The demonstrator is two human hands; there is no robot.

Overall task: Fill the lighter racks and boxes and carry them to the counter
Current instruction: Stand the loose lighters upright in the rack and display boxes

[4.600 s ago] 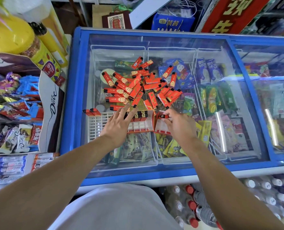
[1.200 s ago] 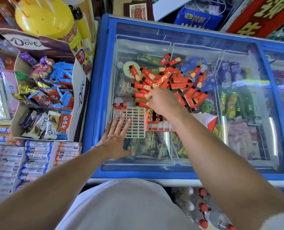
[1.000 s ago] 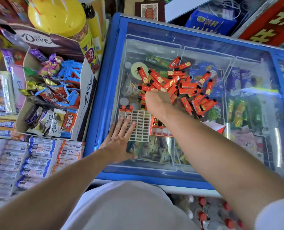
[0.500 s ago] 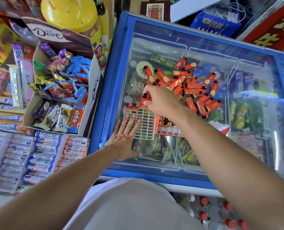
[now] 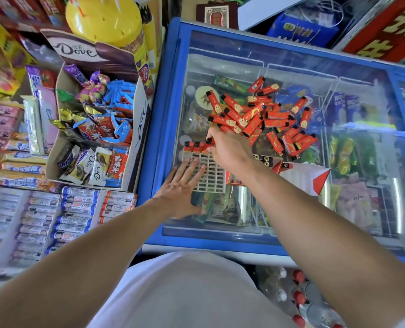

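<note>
Atop freezer lid (image 5: 291, 55) — left hand (image 5: 181, 185) flat on rack (image 5: 208, 171), right hand (image 5: 229, 150) pinching lighter (image 5: 208, 144).

Showing two hands (image 5: 180, 188), one white grid rack (image 5: 211, 176) and one red box (image 5: 274, 165). Holding three lighters (image 5: 198, 146) upright in the rack. Lying loose, too many red lighters (image 5: 267, 114) for counting.

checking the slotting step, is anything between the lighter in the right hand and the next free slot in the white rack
Nothing visible blocks it. The right hand pinches a red lighter with a black cap at the far row of the white plastic grid rack, beside two red lighters already slotted. The left hand rests flat on the rack's near part, away from that row.
</note>
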